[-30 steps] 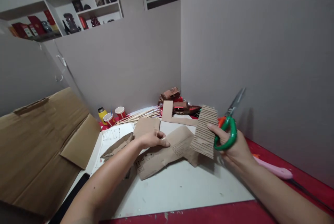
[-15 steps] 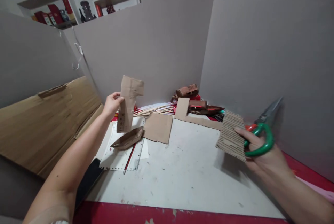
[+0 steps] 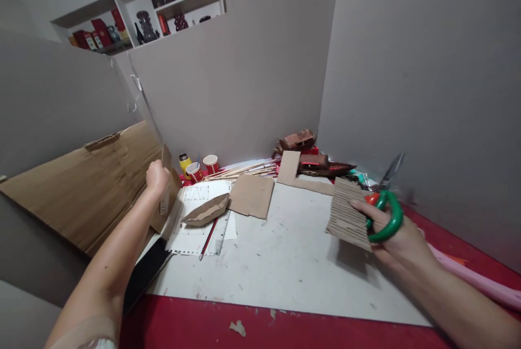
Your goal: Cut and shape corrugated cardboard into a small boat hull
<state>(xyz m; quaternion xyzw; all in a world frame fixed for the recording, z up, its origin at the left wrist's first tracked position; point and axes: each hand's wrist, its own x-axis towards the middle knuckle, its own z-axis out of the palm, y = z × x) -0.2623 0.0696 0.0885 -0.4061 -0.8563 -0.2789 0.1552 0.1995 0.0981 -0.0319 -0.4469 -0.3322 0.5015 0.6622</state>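
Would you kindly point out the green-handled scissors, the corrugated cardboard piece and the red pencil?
green-handled scissors (image 3: pixel 383 201): head view, green handle near the pivot.
corrugated cardboard piece (image 3: pixel 347 213): head view, middle of the ribbed face.
red pencil (image 3: pixel 208 238): head view, mid-shaft.

At three o'clock, the corrugated piece (image 3: pixel 348 213) in the right hand (image 3: pixel 401 240) is tan, ribbed with fine parallel lines. The scissors (image 3: pixel 386 217) beside it have bright green handles with an orange-red lining and grey blades. At nine o'clock, the left hand (image 3: pixel 157 178) grips a plain brown cardboard strip (image 3: pixel 165 203), the same brown as the big cardboard sheet (image 3: pixel 81 186) behind it. The surface (image 3: pixel 293 262) is white, flecked with dark marks, and its near edge is red with chipped paint. Towards eleven o'clock are a white paper (image 3: pixel 195 194) pencilled with a triangle grid, a red pencil (image 3: pixel 208 238), red-and-white cups (image 3: pixel 210 163) and a yellow bottle (image 3: pixel 185 163). A pink tool (image 3: pixel 468 278) lies at four o'clock.
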